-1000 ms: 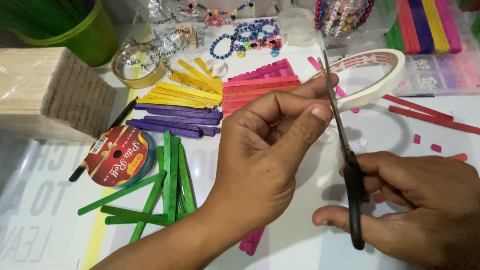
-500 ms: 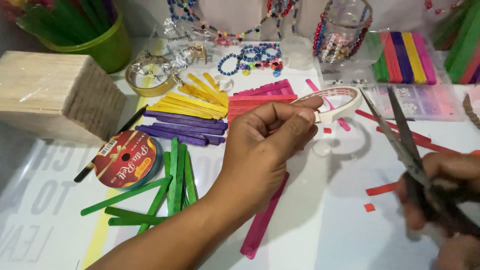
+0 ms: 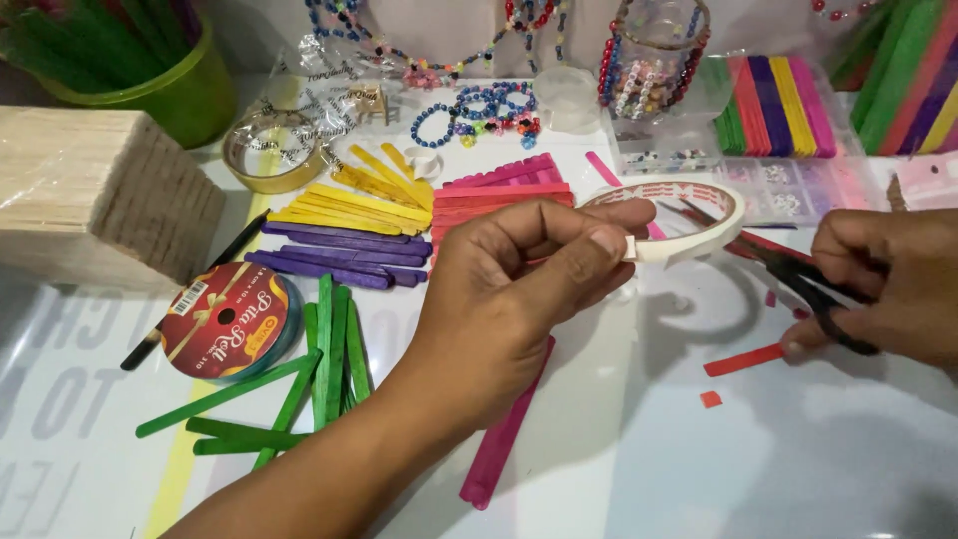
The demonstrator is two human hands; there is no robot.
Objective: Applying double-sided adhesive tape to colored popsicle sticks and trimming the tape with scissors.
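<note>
Head view, only one. Left hand (image 3: 519, 299) mid-desk, fingers curled shut, thumb and index pinching the end of a white tape roll (image 3: 689, 215); the roll hangs off the fingertips, tilted, just above the white desk (image 3: 639, 459), its shadow below it. Right hand (image 3: 888, 284) at the right edge of the desk, closed around the handles of black scissors (image 3: 798, 274); blades point left toward the tape roll, tips near or under the roll's rim, cannot tell if touching. Blades look nearly shut.

Under the left forearm: a pink craft stick (image 3: 504, 429) lying on the desk, partly hidden by the wrist. Left of it, loose green sticks (image 3: 319, 369) in a messy pile, next to a red ribbon spool (image 3: 225, 321) lying flat. Behind those, purple sticks (image 3: 339, 255), yellow sticks (image 3: 369, 200), and red and pink sticks (image 3: 509, 185) in rows near the desk's middle. Small red offcut strip (image 3: 743, 359) and a tiny red scrap (image 3: 711, 399) near the right hand.

Far left edge: wrapped block of plain wooden sticks (image 3: 100, 195). Far left corner: green cup (image 3: 170, 80) holding green sticks. Back edge: bead bracelets (image 3: 479, 110), a clear jar (image 3: 654, 60) with beads draped on it, and a stack of mixed-colour sticks (image 3: 773, 105).
</note>
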